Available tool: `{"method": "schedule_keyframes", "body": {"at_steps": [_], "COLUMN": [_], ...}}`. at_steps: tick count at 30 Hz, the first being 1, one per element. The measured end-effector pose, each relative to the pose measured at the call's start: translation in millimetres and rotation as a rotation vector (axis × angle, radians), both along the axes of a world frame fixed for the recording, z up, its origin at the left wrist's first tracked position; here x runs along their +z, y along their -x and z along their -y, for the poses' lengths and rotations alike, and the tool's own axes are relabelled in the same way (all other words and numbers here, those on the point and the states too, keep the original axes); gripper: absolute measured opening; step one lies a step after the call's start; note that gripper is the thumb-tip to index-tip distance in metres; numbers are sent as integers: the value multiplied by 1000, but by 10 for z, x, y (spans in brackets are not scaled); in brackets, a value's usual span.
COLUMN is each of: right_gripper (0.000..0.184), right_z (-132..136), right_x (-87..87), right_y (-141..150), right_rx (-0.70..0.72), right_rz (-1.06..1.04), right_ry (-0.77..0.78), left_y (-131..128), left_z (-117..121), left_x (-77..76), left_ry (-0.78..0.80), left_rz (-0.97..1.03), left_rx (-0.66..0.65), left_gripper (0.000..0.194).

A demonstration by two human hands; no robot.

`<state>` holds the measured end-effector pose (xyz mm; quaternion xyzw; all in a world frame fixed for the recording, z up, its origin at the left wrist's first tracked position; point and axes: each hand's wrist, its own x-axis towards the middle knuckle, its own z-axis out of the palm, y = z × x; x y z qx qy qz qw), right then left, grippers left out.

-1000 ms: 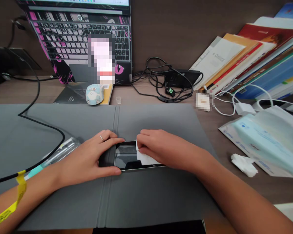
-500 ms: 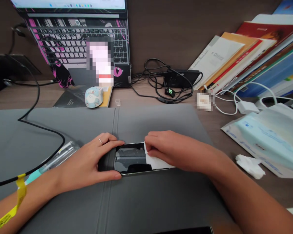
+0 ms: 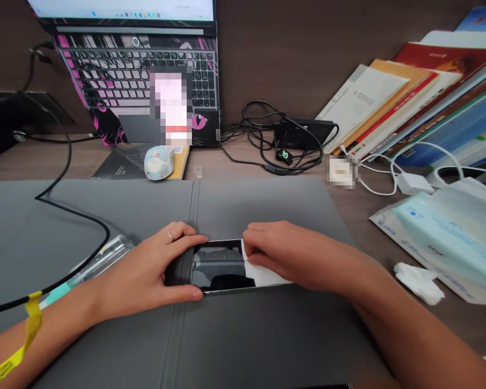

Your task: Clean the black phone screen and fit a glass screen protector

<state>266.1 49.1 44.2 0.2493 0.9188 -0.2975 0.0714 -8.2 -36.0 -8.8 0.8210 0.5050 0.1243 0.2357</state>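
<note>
A dark-screened smartphone (image 3: 218, 265) lies flat on a grey desk mat (image 3: 243, 335), with small specks on its glass. My left hand (image 3: 166, 265) grips its left end, thumb on the near edge and fingers on the far edge. Bunched fingers of my right hand (image 3: 279, 251) press a white wipe (image 3: 263, 273) onto the right part of the screen. That end of the phone is partly hidden under the wipe and hand. Beside my left forearm lies a clear bottle (image 3: 105, 259) with a turquoise end.
A laptop (image 3: 137, 81) stands at the back, with a patterned mouse (image 3: 159, 162) before it. Cables and a black adapter (image 3: 305, 134) lie behind the mat. Books (image 3: 413, 102) lean at right, above a wipes packet (image 3: 441, 227) and crumpled tissue (image 3: 419, 282). A black cable (image 3: 85, 216) crosses left.
The whole view has shifted slightly, so things appear a little further right and down. Both hands keep their hold, with the wipe at nearly the same place on the phone.
</note>
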Motion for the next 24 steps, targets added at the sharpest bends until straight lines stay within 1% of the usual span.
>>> {"method": "schedule_keyframes", "body": {"at_steps": [3, 7, 11, 15, 19, 22, 24], "right_gripper": [15, 14, 14, 14, 14, 14, 14], "right_z": [0, -17, -34, -57, -62, -70, -78], "right_x": [6, 8, 4, 7, 24, 26, 19], "right_y": [-4, -18, -27, -51, -62, -57, -49], "right_rx": [49, -3, 32, 5, 48, 30, 45], "right_rz": [1, -14, -27, -30, -18, -37, -42], "right_ry": [27, 17, 48, 39, 71, 36, 36], "left_y": [0, -5, -5, -1, 6, 14, 17], "left_z": [7, 11, 11, 10, 8, 5, 2], "left_x": [13, 27, 35, 41, 37, 35, 38], "left_ry": [-4, -15, -14, -7, 15, 16, 18], "left_rz": [2, 0, 7, 4, -3, -2, -6], "left_rx": [9, 6, 6, 6, 4, -2, -12], "left_gripper": [66, 65, 66, 67, 67, 68, 68]}}
